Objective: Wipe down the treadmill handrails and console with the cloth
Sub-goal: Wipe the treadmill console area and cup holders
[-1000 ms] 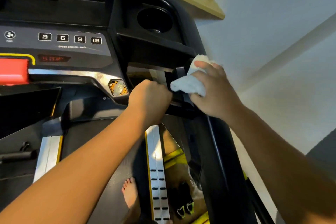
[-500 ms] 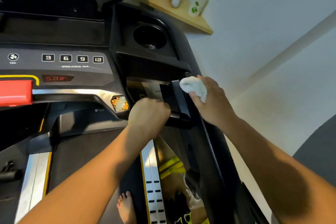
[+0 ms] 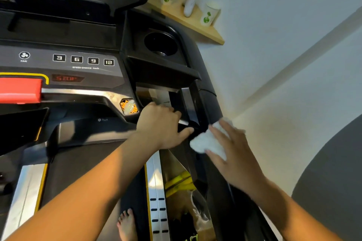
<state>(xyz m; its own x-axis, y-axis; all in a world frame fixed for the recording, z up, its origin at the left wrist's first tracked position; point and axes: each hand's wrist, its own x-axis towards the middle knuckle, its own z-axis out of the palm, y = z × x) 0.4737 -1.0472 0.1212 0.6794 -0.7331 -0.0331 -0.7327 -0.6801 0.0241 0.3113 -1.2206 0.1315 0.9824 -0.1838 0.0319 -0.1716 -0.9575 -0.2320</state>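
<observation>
The black treadmill console (image 3: 82, 68) fills the upper left, with speed buttons, a red stop key and a cup holder (image 3: 161, 44). Its right handrail (image 3: 213, 107) runs down from the console toward the lower right. My right hand (image 3: 233, 154) presses a bunched white cloth (image 3: 207, 142) flat against this rail, fingers spread over it. My left hand (image 3: 162, 125) is wrapped around a short black grip bar just left of the cloth, below the console's edge.
A wooden shelf (image 3: 197, 23) on the wall behind holds two paper cups and a small white bottle. The treadmill belt and its silver side rail (image 3: 156, 191) lie below, with a bare foot (image 3: 127, 225) on the deck. A white wall stands to the right.
My right hand has slid the cloth down the right handrail, from beside the console's lower corner to a spot below it. My left hand keeps its grip on the bar.
</observation>
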